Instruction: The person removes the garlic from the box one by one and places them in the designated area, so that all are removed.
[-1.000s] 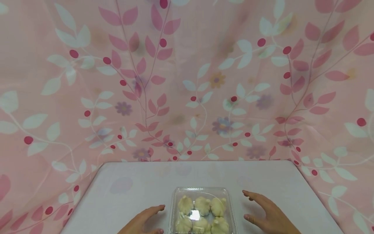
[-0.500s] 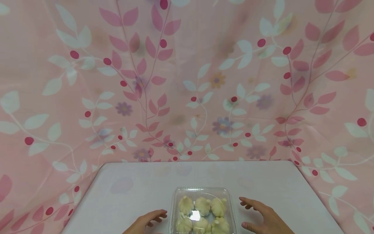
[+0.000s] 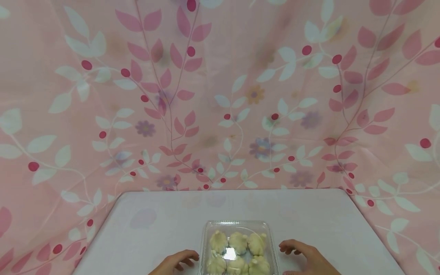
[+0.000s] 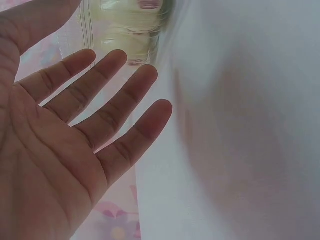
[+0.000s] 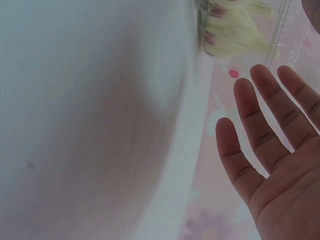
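Observation:
A lidded clear plastic box point(image 3: 237, 222) sits at the near middle of the table and runs off the bottom of the head view. Through its lid show several pale yellow, ridged, garlic-like bulbs point(image 3: 238, 242); in the right wrist view the bulbs point(image 5: 232, 32) have purple streaks low down. Just left of the box is my left hand point(image 3: 174, 263), fingers spread and palm facing it. My right hand point(image 3: 306, 256) mirrors it on the other side, fingers slightly bent, a small gap from the box wall. Neither hand holds anything.
The white table point(image 3: 165, 210) has a rounded far edge with corners at left and right. Behind and at both sides hangs a pink cloth point(image 3: 213, 95) printed with leaves, berries and flowers. A bright reflection lies on the box lid.
Both hands have moved inward toward the sides of the box and slightly nearer the body, their fingers bending a little more. The box has stayed in place.

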### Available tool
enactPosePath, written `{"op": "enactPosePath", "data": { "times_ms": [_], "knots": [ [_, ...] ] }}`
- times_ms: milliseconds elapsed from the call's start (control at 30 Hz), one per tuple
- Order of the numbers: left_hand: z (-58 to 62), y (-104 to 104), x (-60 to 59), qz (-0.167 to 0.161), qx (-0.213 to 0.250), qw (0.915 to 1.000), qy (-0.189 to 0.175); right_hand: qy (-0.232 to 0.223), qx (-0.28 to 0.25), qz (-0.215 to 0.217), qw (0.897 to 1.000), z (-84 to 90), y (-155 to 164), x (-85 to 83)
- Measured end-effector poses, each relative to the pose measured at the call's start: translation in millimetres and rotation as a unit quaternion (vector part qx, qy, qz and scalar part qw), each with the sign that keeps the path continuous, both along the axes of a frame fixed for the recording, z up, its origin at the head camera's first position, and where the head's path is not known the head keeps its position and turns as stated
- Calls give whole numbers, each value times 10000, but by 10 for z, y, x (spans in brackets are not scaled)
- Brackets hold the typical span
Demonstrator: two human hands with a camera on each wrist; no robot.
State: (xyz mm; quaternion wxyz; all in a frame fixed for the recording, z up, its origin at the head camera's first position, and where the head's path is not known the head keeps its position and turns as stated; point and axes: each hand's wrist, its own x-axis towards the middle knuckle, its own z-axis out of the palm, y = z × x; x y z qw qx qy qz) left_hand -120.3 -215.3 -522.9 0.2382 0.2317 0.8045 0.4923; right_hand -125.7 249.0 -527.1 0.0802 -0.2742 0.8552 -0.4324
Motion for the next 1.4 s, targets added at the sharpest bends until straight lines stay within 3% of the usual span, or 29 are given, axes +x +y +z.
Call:
{"op": "enactPosePath", "data": {
  "times_ms": [233, 467, 900, 1133, 1400],
  "knots": [
    [-17, 7, -11, -180, 233, 9994, 173, 70, -319, 646, 9974, -80, -2, -58],
    [-27, 14, -14, -239, 284, 9989, 293, -170, -541, 965, 9937, -83, -20, -52],
    [-66, 14, -49, -328, 299, 9980, 445, -388, -554, 1038, 9923, -68, -29, -38],
    [-46, 34, -73, -295, 366, 9987, 191, -284, -674, 1040, 9919, -75, -49, -26],
    [-41, 74, -66, -383, 919, 9950, -39, -248, -711, 1047, 9916, -67, -62, -39]
  ]
}}
